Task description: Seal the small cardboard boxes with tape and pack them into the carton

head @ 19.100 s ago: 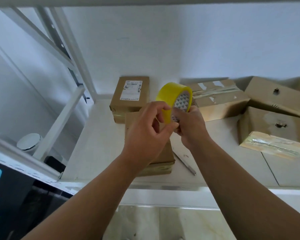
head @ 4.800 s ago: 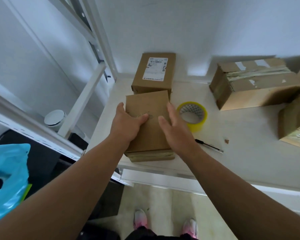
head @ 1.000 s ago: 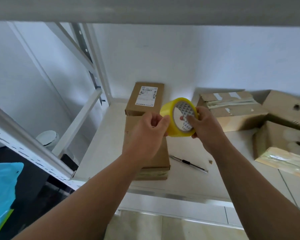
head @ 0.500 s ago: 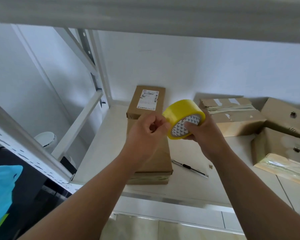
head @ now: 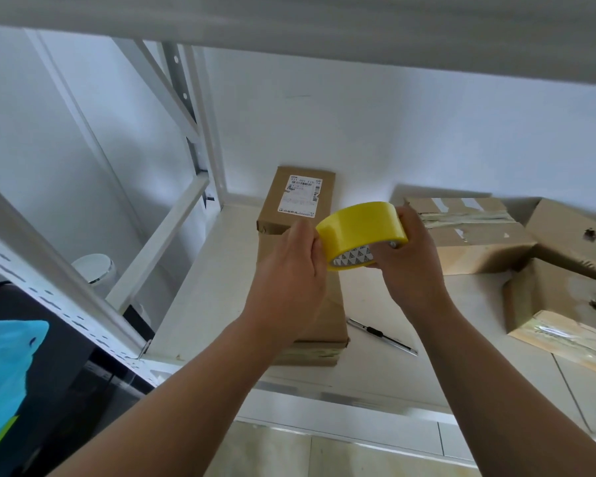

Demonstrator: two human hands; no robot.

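Note:
I hold a yellow tape roll [head: 360, 228] in the air above the shelf. My right hand [head: 408, 256] grips its right side, with fingers through the core. My left hand [head: 291, 270] pinches the roll's left edge with curled fingers. Below my hands lies a small plain cardboard box [head: 331, 318] near the shelf's front edge, partly hidden by my left hand. Behind it, against the wall, stands a small box with a white label [head: 296, 197].
A thin utility knife [head: 381, 335] lies on the white shelf [head: 200, 287] right of the plain box. Several larger taped cardboard boxes [head: 468, 232] crowd the back right. A white rack frame [head: 166, 242] stands left, a shelf board overhead, a blue bag [head: 7, 370] lower left.
The roll has tilted in my hands, its yellow outer face now turned up toward me. The view has shifted down slightly. The boxes and knife have not moved.

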